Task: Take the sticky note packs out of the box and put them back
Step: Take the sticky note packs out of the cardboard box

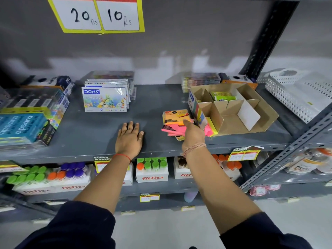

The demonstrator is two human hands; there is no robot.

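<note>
A grey metal shelf [100, 133] in a shop aisle carries stationery, with a price sign [100, 14] reading 20 and 10 above it. The left hand [129, 139] lies flat on the bare shelf, fingers spread, holding nothing. The right hand [193, 133] reaches over a loose pile of sticky note packs [175, 121], orange and pink, lying on the shelf just beside the cardboard box [231, 108]; I cannot tell if it grips one. The box sits tilted, dividers showing, with 1 green pack [222, 96] in a rear compartment. Oil pastel boxes [105, 99] stand well to the left.
</note>
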